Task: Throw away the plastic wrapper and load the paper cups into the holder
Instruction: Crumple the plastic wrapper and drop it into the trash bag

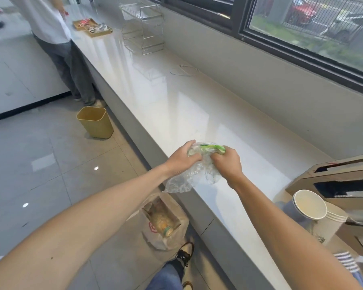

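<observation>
**A:** Right, we're mid-crumple. Left hand [181, 158] and right hand [226, 162] are both clenched on the plastic wrapper [194, 174], fingers [194, 157] curled tight into the film, over the near edge of the surface [197, 114]. Green printed strip sits bunched at the top between the fists; a loose tail hangs down past the edge.

**B:** Then we should gather that tail in before we move. Ball it small, hand it to one hand, walk it over. Loose film catches air and won't drop clean.

**A:** Agreed. Likely target is the tan bin [95, 122] on the floor, well off to our left, by the base of the surface. It looks empty and open-topped.

**B:** Obstacles?

**A:** A bagged box [162, 221] on the floor, right by our shoe [186, 253], with a bottle inside. We'd step around it. Another person [57, 38] stands just past the bin, at the far end.

**B:** Cups?

**A:** Paper cups [316, 212] are a nested stack lying on its side at our right, mouth towards us, unwrapped. Cardboard holder [344, 181] is right behind them, slots dark; can't tell if anything's loaded yet.

**B:** Fine. Wire rack [144, 28] and cable [183, 71] further along the surface are well clear. Wrapper first, then cups.
</observation>
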